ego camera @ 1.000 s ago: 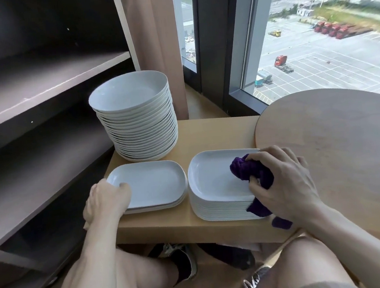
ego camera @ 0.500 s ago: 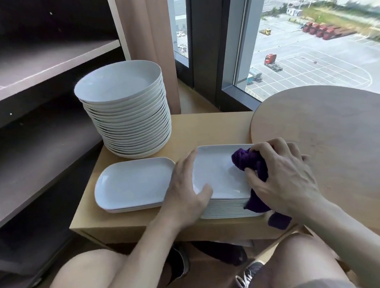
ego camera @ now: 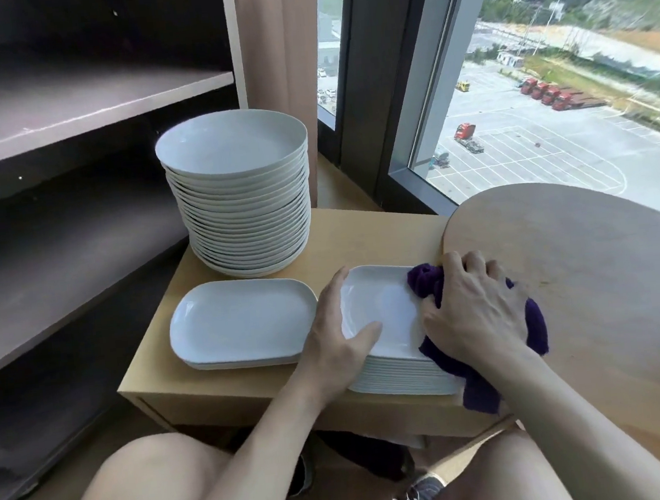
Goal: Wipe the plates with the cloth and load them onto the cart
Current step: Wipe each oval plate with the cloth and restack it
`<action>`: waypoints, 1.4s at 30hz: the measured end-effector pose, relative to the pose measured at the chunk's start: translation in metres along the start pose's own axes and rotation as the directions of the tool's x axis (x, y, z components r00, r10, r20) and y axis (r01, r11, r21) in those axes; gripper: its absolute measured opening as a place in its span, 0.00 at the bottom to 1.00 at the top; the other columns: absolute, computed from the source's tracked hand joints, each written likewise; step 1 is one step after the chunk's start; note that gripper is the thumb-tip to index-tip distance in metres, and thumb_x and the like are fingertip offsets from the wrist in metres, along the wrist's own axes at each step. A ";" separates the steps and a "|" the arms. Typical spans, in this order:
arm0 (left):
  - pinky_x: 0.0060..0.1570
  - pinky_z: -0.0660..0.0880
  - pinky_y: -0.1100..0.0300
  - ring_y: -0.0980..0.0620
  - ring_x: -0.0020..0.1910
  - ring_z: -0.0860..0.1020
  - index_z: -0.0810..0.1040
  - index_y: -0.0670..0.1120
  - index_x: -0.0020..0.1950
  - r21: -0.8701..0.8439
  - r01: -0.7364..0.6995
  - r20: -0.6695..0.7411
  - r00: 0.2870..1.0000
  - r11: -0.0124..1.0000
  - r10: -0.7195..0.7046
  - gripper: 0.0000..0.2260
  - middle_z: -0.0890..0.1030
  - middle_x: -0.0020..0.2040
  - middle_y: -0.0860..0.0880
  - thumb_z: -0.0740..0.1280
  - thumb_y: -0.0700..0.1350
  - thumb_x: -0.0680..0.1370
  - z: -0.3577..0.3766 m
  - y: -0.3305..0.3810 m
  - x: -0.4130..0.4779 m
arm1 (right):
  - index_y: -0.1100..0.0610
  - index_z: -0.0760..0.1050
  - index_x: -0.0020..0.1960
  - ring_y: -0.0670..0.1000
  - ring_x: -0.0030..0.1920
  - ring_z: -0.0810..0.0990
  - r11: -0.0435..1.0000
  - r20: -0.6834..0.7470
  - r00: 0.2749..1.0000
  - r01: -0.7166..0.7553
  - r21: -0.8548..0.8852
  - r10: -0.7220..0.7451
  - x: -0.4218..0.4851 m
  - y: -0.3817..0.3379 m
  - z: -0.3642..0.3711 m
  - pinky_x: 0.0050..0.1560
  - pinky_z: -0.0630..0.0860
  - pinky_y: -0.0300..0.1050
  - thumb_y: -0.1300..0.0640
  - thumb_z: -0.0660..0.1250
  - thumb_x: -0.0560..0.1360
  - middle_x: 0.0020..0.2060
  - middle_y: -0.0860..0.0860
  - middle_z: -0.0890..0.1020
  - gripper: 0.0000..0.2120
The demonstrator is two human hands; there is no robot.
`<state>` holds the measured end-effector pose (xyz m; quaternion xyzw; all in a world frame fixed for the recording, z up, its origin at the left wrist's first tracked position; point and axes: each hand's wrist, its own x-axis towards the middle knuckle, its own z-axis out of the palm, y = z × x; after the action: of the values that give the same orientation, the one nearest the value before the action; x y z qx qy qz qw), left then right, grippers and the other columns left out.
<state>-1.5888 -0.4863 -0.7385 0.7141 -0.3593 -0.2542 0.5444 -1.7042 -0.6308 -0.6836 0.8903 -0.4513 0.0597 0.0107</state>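
Three plate stacks (ego camera: 241, 202), one cloth (ego camera: 426, 285)

There is one camera, and it sits on the person's head. It looks forward and down, from close above the small light wooden tabletop (ego camera: 359, 231). The bare knees (ego camera: 142, 489) are at the bottom edge. The dark brown shelves (ego camera: 65, 114) fill the left side, and the big window (ego camera: 548, 108) is up on the right.
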 end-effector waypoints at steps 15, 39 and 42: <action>0.63 0.75 0.45 0.51 0.62 0.78 0.70 0.49 0.71 -0.342 -0.042 -0.227 0.973 0.939 -0.039 0.26 0.80 0.62 0.51 0.51 0.62 0.80 0.020 -0.003 0.003 | 0.44 0.71 0.62 0.53 0.64 0.67 0.903 0.038 0.921 0.371 0.219 -0.388 -0.010 -0.067 0.006 0.62 0.61 0.59 0.39 0.50 0.78 0.60 0.46 0.72 0.19; 0.70 0.66 0.60 0.57 0.69 0.69 0.69 0.51 0.71 -0.197 -0.068 -0.186 0.982 0.978 0.031 0.26 0.73 0.69 0.55 0.54 0.43 0.72 0.014 -0.008 0.011 | 0.45 0.76 0.51 0.51 0.61 0.70 0.997 -0.025 0.997 0.071 0.032 -0.070 -0.017 0.027 -0.004 0.61 0.63 0.56 0.42 0.55 0.74 0.54 0.44 0.75 0.14; 0.70 0.60 0.69 0.62 0.71 0.65 0.67 0.53 0.75 -0.183 -0.053 -0.175 0.984 0.982 0.020 0.29 0.70 0.72 0.57 0.54 0.45 0.73 0.014 -0.007 0.011 | 0.47 0.76 0.56 0.56 0.62 0.71 0.998 -0.050 0.998 -0.048 0.030 0.049 -0.005 0.027 -0.002 0.63 0.64 0.61 0.42 0.56 0.76 0.59 0.49 0.76 0.16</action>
<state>-1.5910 -0.5024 -0.7489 0.6725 -0.2986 -0.2140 0.6425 -1.7289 -0.6421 -0.6831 0.8774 -0.4714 0.0888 0.0078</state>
